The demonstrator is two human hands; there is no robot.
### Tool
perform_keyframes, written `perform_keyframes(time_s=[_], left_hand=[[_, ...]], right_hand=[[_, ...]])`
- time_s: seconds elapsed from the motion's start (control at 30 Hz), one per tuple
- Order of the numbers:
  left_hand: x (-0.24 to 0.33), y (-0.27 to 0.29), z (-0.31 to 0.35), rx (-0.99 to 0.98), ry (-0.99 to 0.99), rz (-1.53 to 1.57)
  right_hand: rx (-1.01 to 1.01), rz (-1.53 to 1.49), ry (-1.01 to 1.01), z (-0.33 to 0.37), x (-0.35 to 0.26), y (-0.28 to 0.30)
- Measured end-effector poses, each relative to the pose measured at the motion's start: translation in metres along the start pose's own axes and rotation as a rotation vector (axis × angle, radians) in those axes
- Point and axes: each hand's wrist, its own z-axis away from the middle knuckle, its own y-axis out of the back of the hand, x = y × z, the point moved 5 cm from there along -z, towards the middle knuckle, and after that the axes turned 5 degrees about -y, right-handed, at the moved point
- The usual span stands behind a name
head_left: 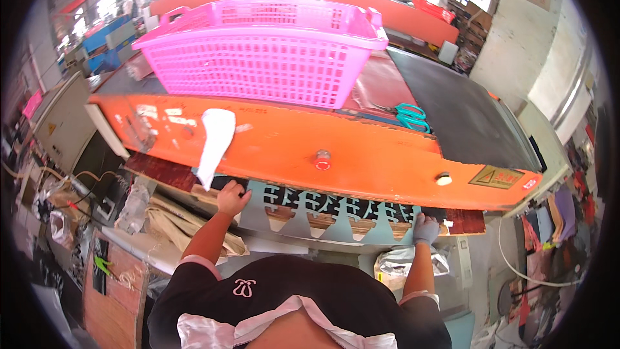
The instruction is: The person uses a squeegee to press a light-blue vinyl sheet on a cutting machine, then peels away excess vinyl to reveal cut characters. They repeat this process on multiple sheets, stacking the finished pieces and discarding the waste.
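A grey-blue sheet (296,226) with cut-out gaps, like die-cut scrap, stretches between my hands below the orange machine front. My bare left hand (233,199) is closed at the sheet's left end, its fingers curled over the edge. On my right hand (425,228) is a light grey glove, and its fingers are closed on the sheet's right end. Part of the sheet's far side is hidden under the machine's front panel. A dark red board (462,221) with wooden layers lies beneath it.
A pink plastic basket (252,64) stands on the machine top, beside teal-handled scissors (412,117). The orange panel (271,142) carries a red button (323,160), a pale knob (444,179) and a hanging white cloth (217,139). Folded brown paper (187,223) and plastic bags lie lower down.
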Motion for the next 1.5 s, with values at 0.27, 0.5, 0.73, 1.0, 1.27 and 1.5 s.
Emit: perform_keyframes(time_s=[0.27, 0.5, 0.73, 1.0, 1.27, 1.5], left_hand=[[-0.010, -0.020, 0.002, -0.140, 0.009, -0.037], [0.011, 0.021, 0.051, -0.088, -0.014, -0.010], [0.057, 0.107, 0.135, -0.055, -0.036, 0.008], [0.102, 0.197, 0.238, -0.053, -0.083, 0.000], [0.129, 0.239, 0.299, -0.195, -0.052, 0.007], [0.133, 0.254, 0.322, -0.279, 0.011, 0.086]], right_hand=[[-0.046, -0.066, 0.107, 0.001, 0.003, 0.004], [-0.069, -0.105, 0.075, 0.057, 0.033, 0.023], [0.011, -0.171, 0.058, 0.150, 0.080, 0.078], [-0.037, -0.113, 0.013, 0.262, 0.146, 0.139], [-0.203, -0.112, -0.081, 0.307, 0.183, 0.174], [-0.078, -0.418, 0.229, 0.265, -0.019, 0.182]])
